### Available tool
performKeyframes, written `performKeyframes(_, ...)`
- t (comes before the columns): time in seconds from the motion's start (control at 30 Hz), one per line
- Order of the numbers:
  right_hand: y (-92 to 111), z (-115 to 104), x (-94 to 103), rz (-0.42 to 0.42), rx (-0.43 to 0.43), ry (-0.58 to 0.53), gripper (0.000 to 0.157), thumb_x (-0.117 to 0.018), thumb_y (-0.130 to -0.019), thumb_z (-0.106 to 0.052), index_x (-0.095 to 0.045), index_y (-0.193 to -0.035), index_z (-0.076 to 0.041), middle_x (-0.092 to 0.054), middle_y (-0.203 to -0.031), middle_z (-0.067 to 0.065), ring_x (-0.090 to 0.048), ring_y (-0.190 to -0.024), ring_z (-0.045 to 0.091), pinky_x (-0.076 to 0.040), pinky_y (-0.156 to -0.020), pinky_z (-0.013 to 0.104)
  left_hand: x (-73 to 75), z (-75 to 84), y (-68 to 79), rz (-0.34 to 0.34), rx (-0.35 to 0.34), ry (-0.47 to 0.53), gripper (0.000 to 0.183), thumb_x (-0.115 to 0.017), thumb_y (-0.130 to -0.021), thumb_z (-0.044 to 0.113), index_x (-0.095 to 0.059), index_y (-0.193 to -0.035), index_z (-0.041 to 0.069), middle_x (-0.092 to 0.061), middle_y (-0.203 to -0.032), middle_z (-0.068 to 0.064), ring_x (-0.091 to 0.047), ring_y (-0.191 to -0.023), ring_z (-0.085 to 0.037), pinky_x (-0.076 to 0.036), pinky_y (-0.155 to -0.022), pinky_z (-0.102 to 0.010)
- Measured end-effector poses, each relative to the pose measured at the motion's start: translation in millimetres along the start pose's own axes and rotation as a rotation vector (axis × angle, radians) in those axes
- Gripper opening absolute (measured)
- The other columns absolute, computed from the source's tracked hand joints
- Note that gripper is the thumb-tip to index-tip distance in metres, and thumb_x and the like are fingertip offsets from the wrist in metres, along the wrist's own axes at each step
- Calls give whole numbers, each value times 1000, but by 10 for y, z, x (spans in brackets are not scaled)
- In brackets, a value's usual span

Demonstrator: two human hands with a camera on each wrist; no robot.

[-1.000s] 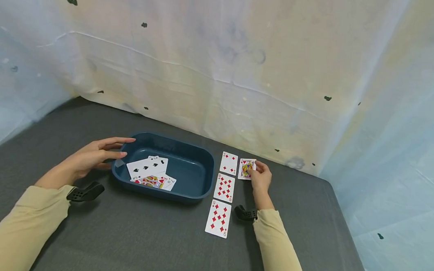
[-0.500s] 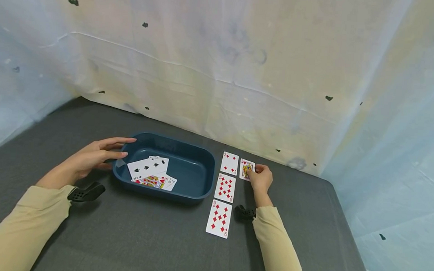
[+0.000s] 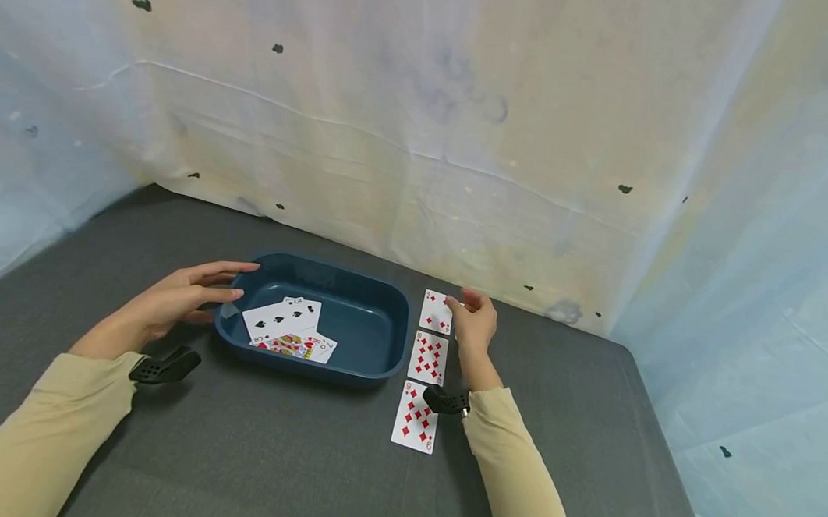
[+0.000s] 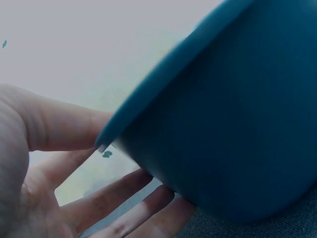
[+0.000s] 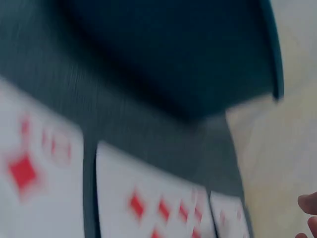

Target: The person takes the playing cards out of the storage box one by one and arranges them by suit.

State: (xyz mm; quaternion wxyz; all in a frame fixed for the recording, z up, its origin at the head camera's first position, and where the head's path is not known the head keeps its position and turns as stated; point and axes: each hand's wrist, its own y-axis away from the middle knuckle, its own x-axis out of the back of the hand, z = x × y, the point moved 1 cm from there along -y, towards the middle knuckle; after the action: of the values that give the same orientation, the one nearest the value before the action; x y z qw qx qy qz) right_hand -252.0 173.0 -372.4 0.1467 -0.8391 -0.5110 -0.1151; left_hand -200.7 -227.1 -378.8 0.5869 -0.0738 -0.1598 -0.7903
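Observation:
My left hand (image 3: pixel 169 304) holds the left end of a dark blue plastic tray (image 3: pixel 386 358). In the left wrist view the thumb is at the tray rim and the fingers lie against its outer wall. Inside are several loose playing cards (image 3: pixel 280 322), with spades and a king among them. To the right, my right hand (image 3: pixel 476 324) hovers with loosely bent fingers, nothing visible in them, its thumb overlapping the four of diamonds (image 3: pixel 434 313). The jack of hearts is hidden behind this hand. Below lie the ten of diamonds (image 3: pixel 427 358) and nine of diamonds (image 3: pixel 408 426).
A dark grey cloth (image 3: pixel 291 455) covers the table. Behind it hangs a pale curtain (image 3: pixel 364 131), its lower edge close to the tray and the farthest cards. Black wrist straps (image 3: pixel 165 366) sit at both sleeves.
The right hand has let go of the jack of hearts and shifted left, covering it. Its wrist strap now overlaps the nine of diamonds. The left hand and tray stay put.

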Motion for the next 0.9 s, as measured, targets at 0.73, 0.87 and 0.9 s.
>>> performKeyframes(0.73,570,-538,-464,-306,108,-195,32,-74,-80,-7,-66,-110,1,-64,-111,18,-57,-91,17,-50,-79,23,-21,17,25,12,-3,-8,67,-58,-96,33,-26,-152,13,-14,-158,-24,-23,-138,-52,-29,-100,-73)
performKeyframes(0.87,704,-583,-542,-398,113,-192,33,-74,-81,-8,-66,-111,2,-65,-111,18,-55,-87,13,-48,-75,18,-14,14,21,10,0,-7,67,-58,-96,33,-26,-152,13,-14,-158,-24,-22,-138,-52,-29,-100,-73)
performKeyframes(0.9,740,-592,-561,-416,111,-186,33,-74,-80,-8,-67,-111,1,-65,-110,18,-55,-87,13,-48,-74,17,-13,13,20,10,2,-7,68,-58,-96,33,-25,-152,13,-14,-158,-24,-22,-138,-52,-29,-100,-73)
